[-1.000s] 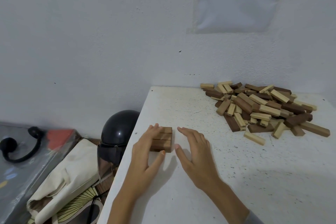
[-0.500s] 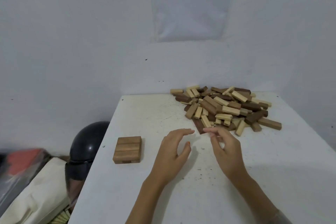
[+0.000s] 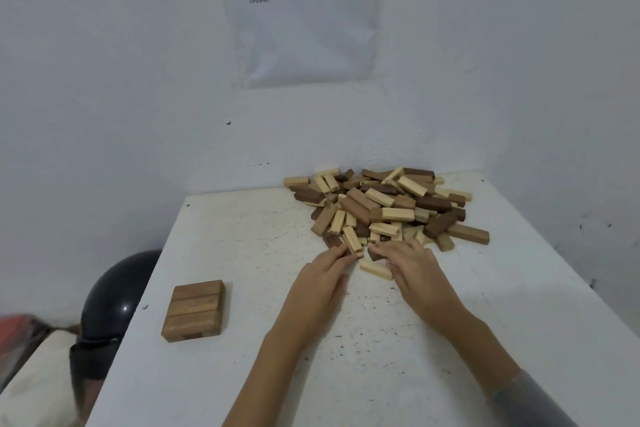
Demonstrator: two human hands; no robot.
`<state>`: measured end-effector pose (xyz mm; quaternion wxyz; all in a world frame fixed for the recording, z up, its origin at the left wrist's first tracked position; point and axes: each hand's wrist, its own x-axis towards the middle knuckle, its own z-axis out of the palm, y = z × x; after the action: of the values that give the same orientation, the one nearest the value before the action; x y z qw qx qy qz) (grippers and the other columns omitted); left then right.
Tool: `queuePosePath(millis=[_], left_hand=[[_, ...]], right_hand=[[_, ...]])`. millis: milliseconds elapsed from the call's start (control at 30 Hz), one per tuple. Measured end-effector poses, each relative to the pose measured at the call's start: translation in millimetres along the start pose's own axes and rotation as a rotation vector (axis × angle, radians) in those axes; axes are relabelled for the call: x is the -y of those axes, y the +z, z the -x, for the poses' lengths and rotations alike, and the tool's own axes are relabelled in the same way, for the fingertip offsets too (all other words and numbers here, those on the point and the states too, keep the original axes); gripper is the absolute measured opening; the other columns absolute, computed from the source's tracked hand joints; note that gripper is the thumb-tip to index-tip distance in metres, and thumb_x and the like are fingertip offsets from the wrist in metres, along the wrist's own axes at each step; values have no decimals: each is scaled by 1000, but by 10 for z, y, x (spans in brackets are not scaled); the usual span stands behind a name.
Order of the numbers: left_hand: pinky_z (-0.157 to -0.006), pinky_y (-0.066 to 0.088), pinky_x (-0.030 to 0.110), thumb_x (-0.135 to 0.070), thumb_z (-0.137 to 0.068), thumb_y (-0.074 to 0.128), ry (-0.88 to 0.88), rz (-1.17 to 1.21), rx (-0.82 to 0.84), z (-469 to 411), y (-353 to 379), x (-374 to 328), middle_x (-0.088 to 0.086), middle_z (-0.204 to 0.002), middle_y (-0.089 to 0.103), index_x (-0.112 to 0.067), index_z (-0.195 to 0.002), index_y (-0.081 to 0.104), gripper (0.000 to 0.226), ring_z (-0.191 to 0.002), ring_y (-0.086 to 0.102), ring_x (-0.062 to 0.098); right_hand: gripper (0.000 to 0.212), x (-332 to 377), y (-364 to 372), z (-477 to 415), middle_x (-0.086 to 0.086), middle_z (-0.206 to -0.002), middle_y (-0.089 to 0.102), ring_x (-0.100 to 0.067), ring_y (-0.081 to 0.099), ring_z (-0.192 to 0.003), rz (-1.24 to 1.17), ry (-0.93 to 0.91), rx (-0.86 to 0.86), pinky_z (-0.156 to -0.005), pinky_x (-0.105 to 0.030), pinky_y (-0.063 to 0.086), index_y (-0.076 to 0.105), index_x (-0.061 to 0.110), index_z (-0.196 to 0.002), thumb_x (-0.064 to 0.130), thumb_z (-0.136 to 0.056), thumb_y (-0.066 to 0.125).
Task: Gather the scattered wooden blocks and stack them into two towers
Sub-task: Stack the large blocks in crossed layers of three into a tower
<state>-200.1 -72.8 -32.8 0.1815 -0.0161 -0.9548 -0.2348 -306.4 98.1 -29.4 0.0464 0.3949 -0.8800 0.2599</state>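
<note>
A heap of light and dark wooden blocks [image 3: 384, 206] lies at the far side of the white table [image 3: 450, 340], against the wall. At the near left of the table sits a low stack of brown blocks [image 3: 194, 309], its top layer three side by side. My left hand [image 3: 320, 282] reaches to the near edge of the heap, its fingertips touching a dark block [image 3: 333, 240] and a light one. My right hand [image 3: 414, 270] lies over the heap's near edge, fingers on a dark block [image 3: 375, 254], with a loose light block [image 3: 375, 270] beside it. Whether either hand grips a block is unclear.
A black helmet [image 3: 110, 305] sits off the table's left edge above a cream bag [image 3: 38, 388]. White walls close the corner behind and to the right of the heap, with a printed sheet [image 3: 304, 10] on the back wall.
Both hands left the low brown stack and moved forward and right to the heap's near edge. The view swung right, so the stack now sits at the left.
</note>
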Motion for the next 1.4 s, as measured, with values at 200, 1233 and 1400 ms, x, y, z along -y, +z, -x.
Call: queuePosePath(millis=[200, 1233, 1400], left_hand=[[-86, 45, 24, -10, -89, 55, 87, -78, 56, -34, -52, 132, 6, -117, 61, -9, -128, 60, 39, -103, 50, 15], [-71, 43, 14, -24, -101, 45, -315, 663, -235, -591, -121, -190, -12, -94, 62, -30, -126, 53, 26, -81, 57, 2], [-70, 49, 18, -21, -102, 44, -309, 722, -264, -872, -199, -96, -14, -96, 67, -29, -128, 54, 29, -83, 64, 13]], right_hand=[[43, -79, 58, -68, -2, -118, 54, -22, 47, -107, -21, 4, 59, -90, -34, 41, 60, 12, -129, -6, -90, 54], [16, -30, -391, -544, 6, -88, 54, -3, 52, -75, -536, 119, -225, -67, -20, 44, 52, 26, -94, 12, -92, 61], [11, -252, -549, -904, -1, -69, 58, -18, 53, -63, -430, 207, -301, -63, -35, 46, 61, 26, -91, 19, -87, 69]])
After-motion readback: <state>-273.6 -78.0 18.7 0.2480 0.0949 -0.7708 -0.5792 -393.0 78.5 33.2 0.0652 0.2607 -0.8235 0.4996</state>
